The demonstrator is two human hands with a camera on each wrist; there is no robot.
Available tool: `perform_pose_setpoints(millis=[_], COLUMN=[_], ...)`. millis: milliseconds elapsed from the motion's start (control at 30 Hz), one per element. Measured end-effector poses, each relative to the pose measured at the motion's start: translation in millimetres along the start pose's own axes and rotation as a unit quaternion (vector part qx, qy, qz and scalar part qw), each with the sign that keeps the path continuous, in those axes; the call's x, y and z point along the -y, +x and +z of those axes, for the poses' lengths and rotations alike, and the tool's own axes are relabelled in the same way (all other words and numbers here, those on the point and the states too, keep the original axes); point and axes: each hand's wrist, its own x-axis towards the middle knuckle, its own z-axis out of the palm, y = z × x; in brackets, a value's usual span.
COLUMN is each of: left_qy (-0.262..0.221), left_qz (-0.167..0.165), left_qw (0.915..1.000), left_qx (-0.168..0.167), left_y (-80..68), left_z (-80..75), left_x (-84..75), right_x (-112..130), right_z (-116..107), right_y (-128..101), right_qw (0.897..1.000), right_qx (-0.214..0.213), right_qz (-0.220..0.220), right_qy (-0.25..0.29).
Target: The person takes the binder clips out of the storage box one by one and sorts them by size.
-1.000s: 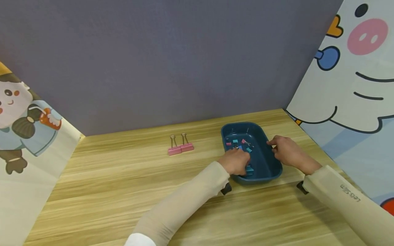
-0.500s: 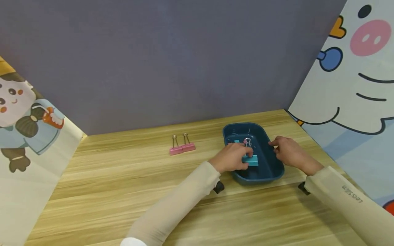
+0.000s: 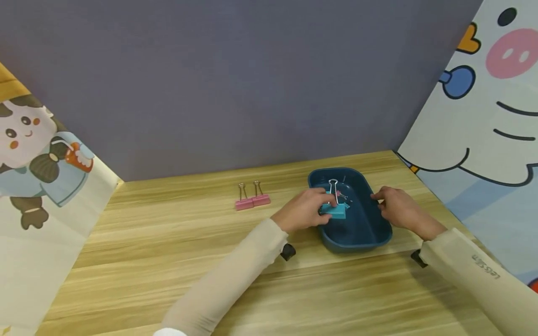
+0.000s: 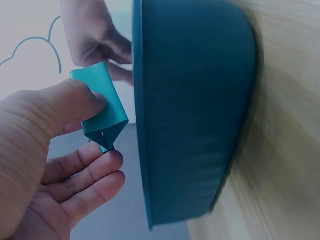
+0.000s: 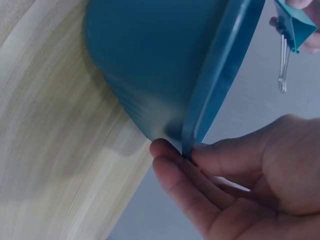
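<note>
Within the last second, the left hand lifts the large teal binder clip from the floor of the dark-blue tray. The clip is now above the rim — both wrist views show it on the open side, apart from the tray wall. Its silver wire handle points away from the tray's near end in the head view.

Left hand: nearly closed at thumb and index, pinching the teal body; the remaining fingers are loosely bent beneath it. Right hand: thumb and fingers brought together on the tray's right rim, gripping it; this grip is unchanged.

The two pink binder clips are unmoved on the wood-grain tabletop, side by side to the left of the tray, handles directed toward the grey backdrop. Small clips, including a pink one, remain in the tray, partly hidden by the left hand.

Judged status: removal of the large clip is effectively complete — placement is not yet done.
</note>
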Motion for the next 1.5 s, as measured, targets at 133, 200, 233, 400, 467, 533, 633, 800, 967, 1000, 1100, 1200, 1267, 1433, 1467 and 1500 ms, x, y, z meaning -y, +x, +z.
perform_pose_setpoints(millis=[133, 200, 233, 400, 467, 533, 633, 800, 967, 1000, 1100, 1200, 1267, 1433, 1467, 1500], left_qy=[-0.017, -0.029, -0.033, -0.028, -0.025, -0.020, -0.008, -0.005, 0.013, 0.016, 0.011, 0.003, -0.001, -0.004, -0.004, -0.004], left_qz=[-0.015, -0.022, -0.025, -0.021, -0.020, -0.023, -0.032, -0.055, -0.078, -0.088, -0.126, -0.167, -0.188, -0.224, -0.228, -0.233], left_qw=[0.9997, 0.9993, 0.9991, 0.9992, 0.9991, 0.9991, 0.9989, 0.9981, 0.9964, 0.9955, 0.9914, 0.9853, 0.9814, 0.9740, 0.9731, 0.9721], left_qx=[0.000, -0.002, -0.004, -0.021, -0.026, -0.031, -0.034, -0.026, -0.032, -0.033, -0.035, -0.035, -0.037, -0.034, -0.032, -0.029], left_y=[-9.5, -14.8, -17.7, -34.6, -42.1, -49.2, -59.0, -77.2, -99.2, -104.0, -118.8, -133.9, -143.9, -164.7, -167.8, -170.7], left_z=[-8.7, -12.4, -14.1, -20.6, -22.3, -24.0, -26.7, -32.2, -39.7, -41.7, -49.5, -58.1, -63.5, -70.9, -71.2, -71.2], left_x=[7.1, 12.0, 14.9, 31.8, 38.5, 44.7, 52.8, 66.5, 84.5, 88.5, 99.6, 111.4, 120.1, 142.6, 146.4, 149.5], right_x=[-0.2, -0.5, -0.7, -2.2, -2.6, -2.9, -3.3, -3.2, -2.8, -2.8, -3.0, -3.7, -4.0, -3.2, -2.5, -1.7], right_z=[-0.1, -0.1, 0.0, 0.4, 0.7, 0.9, 1.1, 2.0, 2.7, 2.4, 1.0, -0.1, -0.2, 0.7, 0.6, 1.0], right_y=[-0.5, -0.9, -1.0, -1.2, -1.2, -1.4, -2.1, -2.6, -1.9, -1.6, -1.1, -1.2, -1.3, -1.3, -1.2, -1.3], right_qw=[1.000, 1.000, 1.000, 1.000, 1.000, 1.000, 1.000, 1.000, 1.000, 1.000, 1.000, 1.000, 1.000, 1.000, 1.000, 1.000], right_qx=[-0.005, -0.005, -0.005, -0.007, -0.006, -0.003, 0.000, -0.003, -0.005, -0.004, 0.001, 0.003, 0.000, -0.005, -0.004, -0.005], right_qz=[-0.001, 0.000, 0.001, 0.002, 0.001, 0.001, 0.005, 0.005, -0.002, -0.002, 0.000, 0.002, 0.001, -0.003, -0.004, -0.004], right_qy=[-0.003, -0.002, -0.003, -0.007, -0.007, -0.005, -0.001, -0.001, 0.001, 0.002, 0.005, 0.007, 0.006, 0.005, 0.005, 0.006])
